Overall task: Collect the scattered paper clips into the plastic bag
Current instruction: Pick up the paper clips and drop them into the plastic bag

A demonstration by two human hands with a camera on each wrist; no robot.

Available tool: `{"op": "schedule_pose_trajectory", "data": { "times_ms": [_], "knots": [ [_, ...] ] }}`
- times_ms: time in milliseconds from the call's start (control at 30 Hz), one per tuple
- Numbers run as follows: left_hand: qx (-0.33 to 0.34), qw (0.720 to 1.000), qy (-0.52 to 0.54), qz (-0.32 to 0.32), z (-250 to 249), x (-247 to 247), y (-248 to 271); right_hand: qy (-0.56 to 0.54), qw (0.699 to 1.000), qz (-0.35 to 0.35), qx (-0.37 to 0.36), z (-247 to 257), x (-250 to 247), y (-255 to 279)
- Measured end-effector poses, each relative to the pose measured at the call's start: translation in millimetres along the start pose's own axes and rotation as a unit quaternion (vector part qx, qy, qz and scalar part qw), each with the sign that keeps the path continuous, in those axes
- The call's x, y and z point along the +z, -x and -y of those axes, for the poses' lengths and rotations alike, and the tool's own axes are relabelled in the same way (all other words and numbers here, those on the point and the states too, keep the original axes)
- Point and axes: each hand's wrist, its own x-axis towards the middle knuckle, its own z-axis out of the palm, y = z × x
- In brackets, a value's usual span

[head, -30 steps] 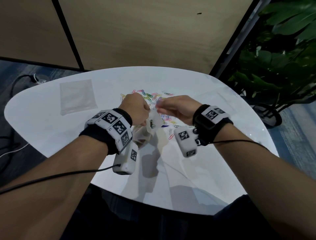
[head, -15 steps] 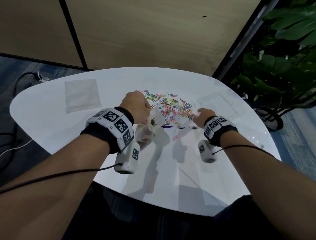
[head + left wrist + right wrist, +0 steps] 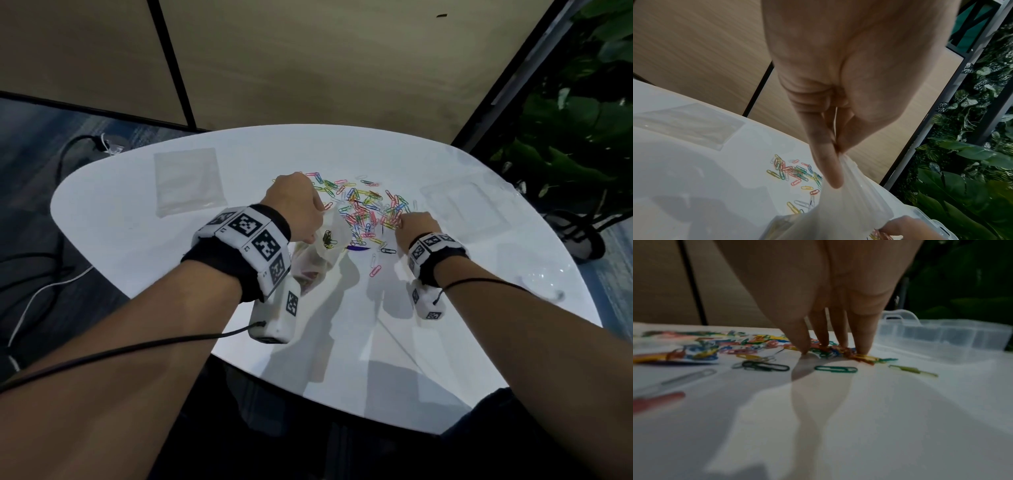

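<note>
1. Coloured paper clips (image 3: 363,212) lie heaped on the white table (image 3: 137,222); some sit inside the translucent plastic bag (image 3: 339,236) beside them.
2. Left wrist view alone: the left hand (image 3: 849,73) pinches the bag's rim, thumb against forefinger.
3. Right wrist view alone: the right hand (image 3: 818,288) presses straight fingertips onto the clips.

The left hand (image 3: 838,73) pinches the rim of a thin translucent plastic bag (image 3: 849,203) between thumb and fingers, above a glossy white table (image 3: 694,178) where small coloured wire paper clips (image 3: 795,173) lie scattered just beyond the bag.
</note>
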Motion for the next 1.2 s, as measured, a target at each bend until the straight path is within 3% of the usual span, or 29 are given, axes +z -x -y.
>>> {"op": "schedule_pose_trajectory", "data": {
  "times_ms": [133, 300, 467, 600, 633, 700, 867, 933, 967, 1000, 1067, 1200],
  "knots": [
    [0.008, 1.0, -0.007, 0.002, -1, 2, 1, -0.024, 0.998, -0.035, -0.036, 9, 0, 1],
    [0.013, 1.0, -0.015, 0.0, 1, 2, 0, 0.062, 0.992, -0.003, -0.113, 18, 0, -1],
    [0.01, 1.0, -0.016, 0.003, 1, 4, -2, 0.036, 0.998, -0.011, -0.054, 19, -6, 0],
    [0.009, 1.0, -0.015, 0.001, 1, 4, -2, -0.156, 0.986, 0.019, 0.051, -2, -16, -5],
    [0.008, 1.0, -0.015, 0.001, 1, 4, -3, -0.24, 0.967, 0.038, 0.08, -9, -21, -2],
    [0.005, 1.0, -0.014, 0.0, 1, 5, -3, -0.428, 0.892, 0.085, 0.12, -14, -31, 7],
    [0.001, 1.0, -0.007, 0.002, 1, 7, -2, -0.727, 0.653, 0.193, 0.09, 26, -77, 49],
    [-0.001, 1.0, -0.002, 0.0, 0, 7, -2, -0.761, 0.601, 0.234, 0.067, 44, -96, 67],
    [-0.003, 1.0, 0.003, -0.001, 0, 7, -1, -0.765, 0.591, 0.25, 0.052, 51, -102, 75],
    [-0.003, 1.0, 0.007, -0.002, -1, 8, 0, -0.762, 0.59, 0.263, 0.04, 59, -104, 82],
    [-0.003, 1.0, 0.011, -0.005, -3, 8, 2, -0.732, 0.624, 0.272, 0.022, 71, -104, 93],
    [-0.008, 1.0, 0.012, -0.004, -5, 6, 5, -0.597, 0.774, 0.211, -0.006, 88, -91, 104]
  ]
}}
